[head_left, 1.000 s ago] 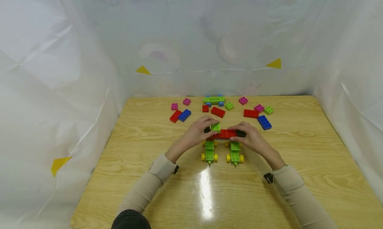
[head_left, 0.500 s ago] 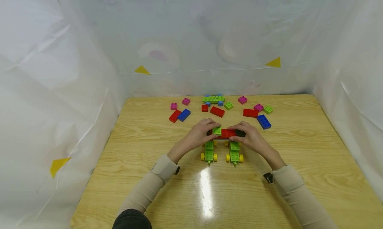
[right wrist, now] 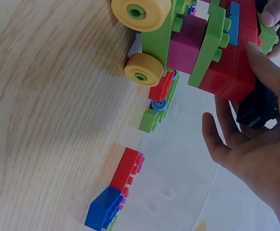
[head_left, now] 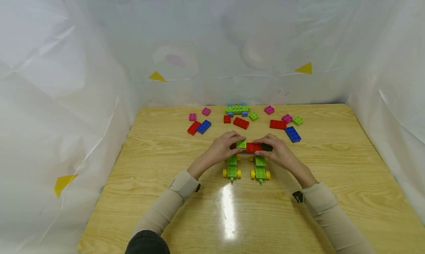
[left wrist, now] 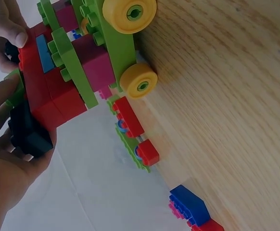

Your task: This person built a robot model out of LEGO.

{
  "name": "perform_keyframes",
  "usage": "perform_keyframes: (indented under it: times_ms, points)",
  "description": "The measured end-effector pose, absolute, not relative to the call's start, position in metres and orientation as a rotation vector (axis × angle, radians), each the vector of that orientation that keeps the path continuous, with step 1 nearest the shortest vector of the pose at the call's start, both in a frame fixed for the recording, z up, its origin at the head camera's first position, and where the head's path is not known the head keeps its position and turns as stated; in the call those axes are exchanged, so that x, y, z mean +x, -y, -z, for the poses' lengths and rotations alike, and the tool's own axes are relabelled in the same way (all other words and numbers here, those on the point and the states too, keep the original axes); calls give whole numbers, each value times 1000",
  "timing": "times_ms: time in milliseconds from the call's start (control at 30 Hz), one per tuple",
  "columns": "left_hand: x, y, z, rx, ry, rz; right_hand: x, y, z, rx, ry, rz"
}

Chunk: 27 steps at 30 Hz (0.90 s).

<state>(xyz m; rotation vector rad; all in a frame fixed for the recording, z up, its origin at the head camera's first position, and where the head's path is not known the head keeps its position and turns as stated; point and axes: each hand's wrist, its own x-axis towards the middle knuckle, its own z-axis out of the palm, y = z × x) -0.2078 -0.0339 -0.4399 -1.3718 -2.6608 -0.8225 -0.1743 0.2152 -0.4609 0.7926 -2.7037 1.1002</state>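
A toy brick structure stands on two green wheeled bases, left point(head_left: 232, 171) and right point(head_left: 260, 173), with yellow wheels. Red bricks point(head_left: 254, 147) bridge its top. My left hand point(head_left: 219, 149) pinches a small lime green brick point(head_left: 241, 145) at the left part of the red top. With thumb and fingers, my right hand point(head_left: 280, 152) grips the right end of the red bricks. Dark studded bricks, left point(left wrist: 30, 132) and right point(right wrist: 256, 106), sit at the ends, partly covered by the hands. Magenta bricks point(left wrist: 94, 62) and a blue piece point(left wrist: 45, 54) show beneath the red layer.
Behind the structure lie a green wheeled base point(head_left: 237, 109) with blue wheels and loose red point(head_left: 241, 122), blue point(head_left: 293, 134), magenta point(head_left: 269, 110) and green bricks point(head_left: 297, 120). White sheeting point(head_left: 212, 44) surrounds the wooden table point(head_left: 152, 154) at the back and sides.
My left hand has shifted slightly right with the lime green brick, which now sits lower against the red bricks. The right hand has kept its place.
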Motion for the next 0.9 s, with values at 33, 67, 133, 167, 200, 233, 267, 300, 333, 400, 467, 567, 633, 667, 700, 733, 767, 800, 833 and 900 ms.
perform_keyframes:
  times_ms: [33, 67, 133, 167, 200, 233, 267, 300, 333, 400, 467, 567, 633, 667, 700, 733, 767, 800, 833, 900]
  points:
    - [-208, 34, 440, -1375, 2659, 822, -174, -215, 461, 794, 2704, -1101]
    - [-209, 34, 441, -1379, 2657, 822, -175, -215, 461, 796, 2705, -1098]
    - [-210, 34, 442, -1388, 2657, 824, -175, -215, 461, 793, 2708, -1103]
    - [-210, 34, 442, -1393, 2658, 825, -175, -215, 460, 791, 2710, -1106]
    - [-211, 34, 443, -1399, 2658, 827, -175, -215, 460, 790, 2712, -1109]
    - [-211, 35, 443, -1406, 2656, 834, -175, -215, 460, 789, 2714, -1111]
    - [-212, 35, 444, -1412, 2655, 843, -175, -215, 460, 788, 2717, -1111]
    - [-212, 35, 445, -1417, 2651, 855, -174, -215, 460, 786, 2718, -1116]
    - [-212, 36, 446, -1422, 2644, 870, -174, -215, 460, 786, 2718, -1115]
    - [-213, 36, 448, -1429, 2628, 895, -174, -215, 460, 788, 2714, -1113]
    - [-214, 36, 449, -1435, 2608, 915, -175, -214, 460, 787, 2710, -1111]
    - [-214, 36, 450, -1440, 2586, 920, -174, -214, 459, 783, 2713, -1103]
    - [-215, 35, 451, -1439, 2580, 917, -174, -214, 459, 774, 2722, -1099]
    - [-215, 35, 451, -1437, 2581, 911, -173, -214, 459, 768, 2727, -1099]
    - [-215, 35, 451, -1434, 2580, 908, -173, -214, 460, 765, 2731, -1093]
    - [-214, 35, 451, -1431, 2580, 900, -173, -214, 460, 760, 2737, -1091]
    - [-214, 34, 451, -1427, 2584, 891, -173, -214, 460, 757, 2737, -1092]
    - [-214, 34, 451, -1423, 2587, 879, -173, -214, 460, 755, 2737, -1090]
    - [-214, 34, 451, -1419, 2589, 870, -173, -214, 461, 755, 2734, -1088]
    - [-214, 34, 451, -1409, 2588, 855, -173, -214, 462, 764, 2721, -1080]
